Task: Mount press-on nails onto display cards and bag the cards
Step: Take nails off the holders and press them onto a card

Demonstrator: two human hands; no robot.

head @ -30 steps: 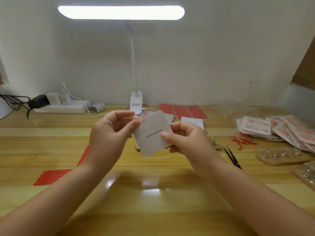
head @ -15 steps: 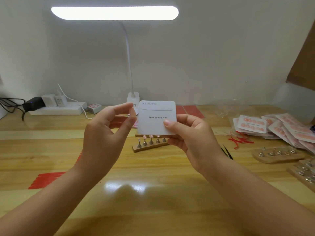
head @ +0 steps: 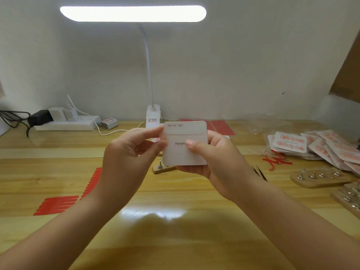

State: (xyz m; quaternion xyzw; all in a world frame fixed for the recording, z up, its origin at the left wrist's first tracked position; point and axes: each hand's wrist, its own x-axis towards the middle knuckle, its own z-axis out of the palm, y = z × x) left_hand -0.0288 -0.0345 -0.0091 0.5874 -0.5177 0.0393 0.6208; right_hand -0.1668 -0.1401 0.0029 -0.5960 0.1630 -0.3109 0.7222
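Observation:
A white square display card printed "Handm…" is held upright above the table's middle. My right hand grips it from the right and from behind, thumb pressed on the card's face over the print. My left hand pinches the card's left edge between thumb and fingertips. No nails show on the card. A small wooden nail stand with metal pegs sits on the table just behind and below the card, mostly hidden by it.
Bagged cards with pink nails are piled at the right, with red strip scraps, wooden peg stands and black tweezers nearby. Red strips lie at the left. A lamp base and power strip stand by the wall.
The card went from tilted to upright facing me. My right thumb slid over the printed word, and my left fingers closed on the left edge.

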